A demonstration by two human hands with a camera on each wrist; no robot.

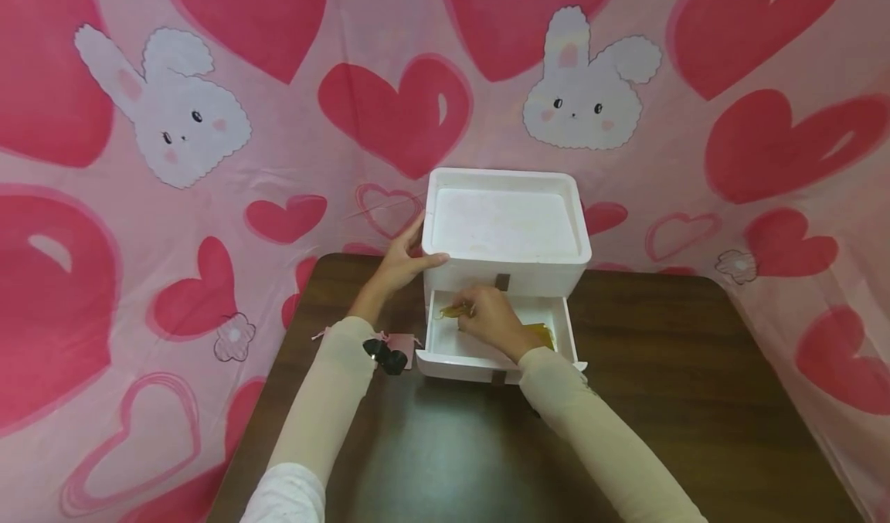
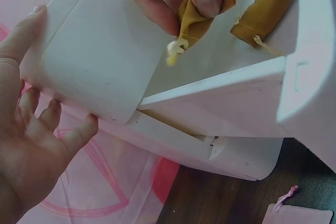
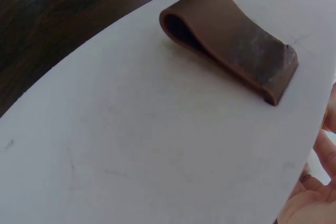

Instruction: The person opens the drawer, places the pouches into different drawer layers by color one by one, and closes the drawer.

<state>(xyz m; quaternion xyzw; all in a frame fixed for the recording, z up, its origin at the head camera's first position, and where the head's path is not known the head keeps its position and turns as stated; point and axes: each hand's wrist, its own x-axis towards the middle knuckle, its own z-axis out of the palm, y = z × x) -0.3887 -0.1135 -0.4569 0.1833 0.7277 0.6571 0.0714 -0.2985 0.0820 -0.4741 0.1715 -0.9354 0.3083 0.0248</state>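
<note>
A white two-drawer storage box (image 1: 531, 274) stands on the table, its lower drawer (image 1: 455, 365) pulled out. My left hand (image 1: 402, 264) steadies the box at its left side, thumb near the top rim and fingers spread along the wall. Over the drawer, my right hand (image 1: 490, 318) pinches a mustard-yellow drawstring pouch (image 2: 195, 27) between thumb and fingers; its pale cord end hangs down. More mustard pouches (image 2: 268, 11) lie inside the drawer, partly hidden by the right wrist in the head view. A brown loop pull (image 3: 231, 40) fills much of the right wrist view.
Left of the drawer, a pink drawstring pouch (image 1: 403, 344) lies on the dark wooden table (image 1: 660, 368), partly behind the black left wrist camera (image 1: 385, 357). The box top is a shallow tray (image 1: 504, 222). Behind hangs a pink cloth (image 1: 389, 13) with hearts and rabbits.
</note>
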